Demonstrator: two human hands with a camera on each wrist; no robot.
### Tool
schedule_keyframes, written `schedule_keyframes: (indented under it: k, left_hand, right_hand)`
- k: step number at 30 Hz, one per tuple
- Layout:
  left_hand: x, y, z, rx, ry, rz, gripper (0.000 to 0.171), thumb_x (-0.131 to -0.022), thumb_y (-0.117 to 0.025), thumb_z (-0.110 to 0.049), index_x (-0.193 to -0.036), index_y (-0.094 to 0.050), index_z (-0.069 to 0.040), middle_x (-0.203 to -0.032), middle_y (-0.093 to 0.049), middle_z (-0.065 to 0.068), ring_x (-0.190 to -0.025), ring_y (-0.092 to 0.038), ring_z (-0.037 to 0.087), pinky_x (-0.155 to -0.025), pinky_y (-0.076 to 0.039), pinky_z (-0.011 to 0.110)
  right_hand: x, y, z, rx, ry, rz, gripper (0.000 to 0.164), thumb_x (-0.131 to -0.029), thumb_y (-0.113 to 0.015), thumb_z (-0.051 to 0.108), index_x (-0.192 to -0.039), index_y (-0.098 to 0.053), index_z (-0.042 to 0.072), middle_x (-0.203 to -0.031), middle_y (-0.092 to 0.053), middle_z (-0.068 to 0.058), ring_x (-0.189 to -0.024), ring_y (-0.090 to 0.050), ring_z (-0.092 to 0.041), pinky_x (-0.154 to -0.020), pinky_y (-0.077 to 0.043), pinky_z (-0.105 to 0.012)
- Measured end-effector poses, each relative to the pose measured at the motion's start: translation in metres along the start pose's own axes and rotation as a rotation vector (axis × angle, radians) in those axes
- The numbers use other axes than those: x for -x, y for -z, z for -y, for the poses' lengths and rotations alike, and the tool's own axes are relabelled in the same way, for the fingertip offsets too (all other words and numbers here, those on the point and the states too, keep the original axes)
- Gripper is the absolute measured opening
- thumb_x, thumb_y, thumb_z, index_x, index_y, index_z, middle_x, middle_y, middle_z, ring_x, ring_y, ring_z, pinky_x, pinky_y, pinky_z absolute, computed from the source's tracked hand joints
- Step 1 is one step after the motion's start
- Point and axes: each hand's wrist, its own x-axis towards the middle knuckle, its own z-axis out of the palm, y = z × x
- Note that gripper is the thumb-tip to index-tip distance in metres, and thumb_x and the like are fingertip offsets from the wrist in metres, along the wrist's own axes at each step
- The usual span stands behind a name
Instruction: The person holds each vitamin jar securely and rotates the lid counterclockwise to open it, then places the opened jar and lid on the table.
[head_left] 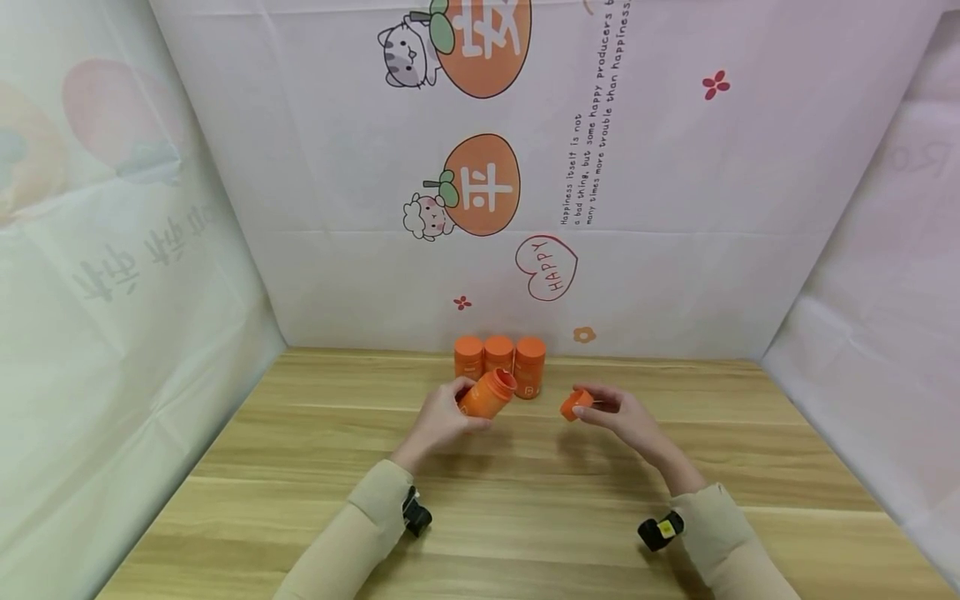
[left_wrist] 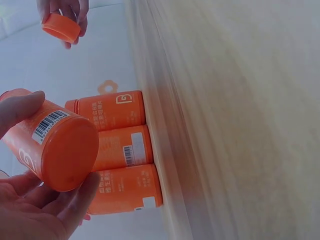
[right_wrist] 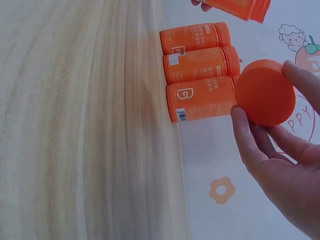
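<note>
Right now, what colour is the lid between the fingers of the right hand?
Orange: the lid shows a plain orange top, best seen in the right wrist view.

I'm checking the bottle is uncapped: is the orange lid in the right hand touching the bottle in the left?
Apart. The head view shows the lid in the right hand and the open bottle in the left hand, with tabletop visible between them.

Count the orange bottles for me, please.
4: the open bottle, tilted in the left hand, and three capped on the table, in a row: left bottle, middle bottle, right bottle.
</note>
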Motion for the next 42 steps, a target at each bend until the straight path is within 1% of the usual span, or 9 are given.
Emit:
schedule_keyframes:
  k: [3, 11, 15, 18, 23, 30, 33, 39, 42]
  left_hand:
    - [0.0, 0.002, 0.001, 0.002, 0.008, -0.003, 0.05, -0.066, -0.083, -0.017, -0.11, -0.061, -0.009, -0.102, -0.066, 0.007, -0.086, -0.059, 0.019, -0.078, -0.049, 0.036]
    - [-0.004, 0.005, 0.009, -0.033, 0.009, -0.03, 0.048, -0.066, -0.083, -0.014, -0.109, -0.062, -0.01, -0.1, -0.067, 0.006, -0.086, -0.06, 0.018, -0.079, -0.048, 0.037]
    - [-0.005, 0.008, 0.012, -0.03, 0.011, -0.041, 0.047, -0.066, -0.084, -0.014, -0.108, -0.063, -0.009, -0.099, -0.067, 0.006, -0.085, -0.06, 0.018, -0.078, -0.049, 0.037]
    - [-0.006, 0.011, 0.014, -0.02, 0.018, -0.05, 0.049, -0.065, -0.084, -0.014, -0.108, -0.063, -0.008, -0.1, -0.067, 0.007, -0.087, -0.061, 0.019, -0.08, -0.049, 0.039]
    - [-0.006, 0.015, 0.016, -0.019, 0.03, -0.056, 0.051, -0.066, -0.083, -0.012, -0.112, -0.062, -0.006, -0.104, -0.067, 0.007, -0.091, -0.061, 0.02, -0.085, -0.049, 0.042]
    - [-0.006, 0.018, 0.022, -0.023, 0.04, -0.066, 0.056, -0.065, -0.083, -0.013, -0.116, -0.061, -0.005, -0.107, -0.067, 0.008, -0.093, -0.061, 0.021, -0.085, -0.049, 0.043]
    - [-0.006, 0.018, 0.024, -0.025, 0.054, -0.076, 0.056, -0.065, -0.083, -0.012, -0.116, -0.061, -0.005, -0.107, -0.067, 0.008, -0.093, -0.061, 0.022, -0.086, -0.049, 0.043]
    - [-0.006, 0.02, 0.028, -0.034, 0.078, -0.093, 0.056, -0.064, -0.084, -0.013, -0.115, -0.062, -0.006, -0.105, -0.067, 0.008, -0.092, -0.061, 0.021, -0.086, -0.049, 0.042]
    - [-0.006, 0.021, 0.03, -0.028, 0.089, -0.096, 0.054, -0.063, -0.084, -0.012, -0.113, -0.062, -0.005, -0.105, -0.068, 0.008, -0.092, -0.061, 0.022, -0.086, -0.048, 0.043]
  right_hand:
    - [0.001, 0.001, 0.0, -0.009, -0.008, 0.0, 0.053, -0.088, -0.066, 0.033, -0.134, -0.053, 0.01, -0.123, -0.061, -0.014, -0.105, -0.059, -0.017, -0.086, -0.048, -0.024]
    - [-0.001, 0.002, -0.003, -0.024, -0.048, -0.021, 0.056, -0.086, -0.068, 0.035, -0.133, -0.053, 0.01, -0.129, -0.057, -0.015, -0.113, -0.057, -0.022, -0.088, -0.048, -0.024]
    - [-0.001, 0.004, -0.005, -0.051, -0.047, -0.028, 0.058, -0.086, -0.069, 0.032, -0.134, -0.05, 0.006, -0.13, -0.055, -0.018, -0.112, -0.058, -0.022, -0.087, -0.048, -0.022]
    - [-0.001, 0.005, -0.006, -0.057, -0.042, -0.048, 0.061, -0.085, -0.07, 0.03, -0.135, -0.048, 0.003, -0.129, -0.055, -0.021, -0.109, -0.059, -0.019, -0.084, -0.048, -0.02]
    - [-0.001, 0.007, -0.008, -0.011, -0.036, -0.089, 0.063, -0.084, -0.072, 0.03, -0.137, -0.047, 0.005, -0.127, -0.057, -0.02, -0.103, -0.06, -0.013, -0.081, -0.048, -0.018]
    - [-0.001, 0.013, -0.015, 0.069, -0.003, -0.105, 0.059, -0.084, -0.071, 0.027, -0.136, -0.05, 0.008, -0.124, -0.059, -0.018, -0.106, -0.058, -0.022, -0.079, -0.048, -0.019]
    - [-0.001, 0.016, -0.019, 0.079, 0.002, -0.103, 0.057, -0.085, -0.071, 0.026, -0.135, -0.051, 0.008, -0.123, -0.059, -0.018, -0.107, -0.058, -0.023, -0.078, -0.048, -0.019]
    - [0.0, 0.02, -0.026, 0.067, -0.007, -0.082, 0.06, -0.086, -0.07, 0.026, -0.137, -0.048, 0.005, -0.122, -0.059, -0.02, -0.1, -0.058, -0.013, -0.077, -0.049, -0.021]
    - [0.001, 0.022, -0.028, 0.073, -0.011, -0.082, 0.061, -0.085, -0.071, 0.026, -0.136, -0.049, 0.003, -0.121, -0.059, -0.02, -0.099, -0.057, -0.014, -0.078, -0.049, -0.021]
